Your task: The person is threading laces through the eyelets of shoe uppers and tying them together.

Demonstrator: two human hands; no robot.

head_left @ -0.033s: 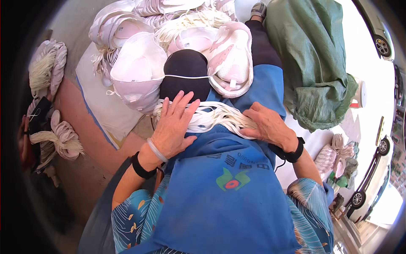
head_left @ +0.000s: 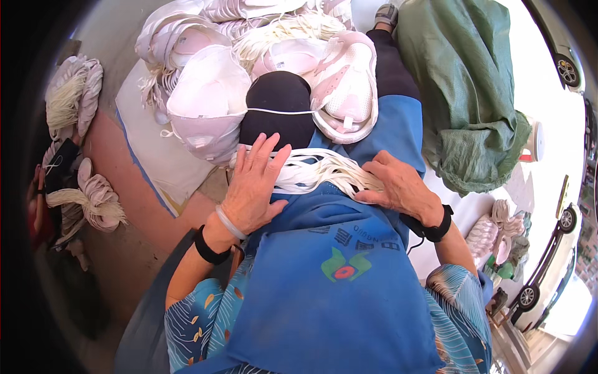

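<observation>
A bundle of white shoelaces (head_left: 317, 169) lies across my lap on the blue apron (head_left: 349, 311). My left hand (head_left: 252, 187) rests flat over the bundle's left end, fingers stretched. At the right end, my right hand (head_left: 402, 192) has its fingers curled and thumb pressed in, gripping the laces. Just beyond, a pale pink-and-white shoe upper (head_left: 208, 103) sits left of my black-clad knee (head_left: 277, 96). Another shoe upper (head_left: 349, 93) sits right of it. One thin white cord (head_left: 277, 112) runs across the knee between the two.
More stacked shoe uppers (head_left: 180, 37) and a heap of loose laces (head_left: 289, 37) lie ahead. A green cloth sack (head_left: 464, 93) stands at the right, beside a white round container (head_left: 536, 142). Tied bundles (head_left: 99, 199) lie far left, near another person. Parked cars (head_left: 529, 293) show at the right.
The whole view has shifted slightly. Both hands keep their places on the laces.
</observation>
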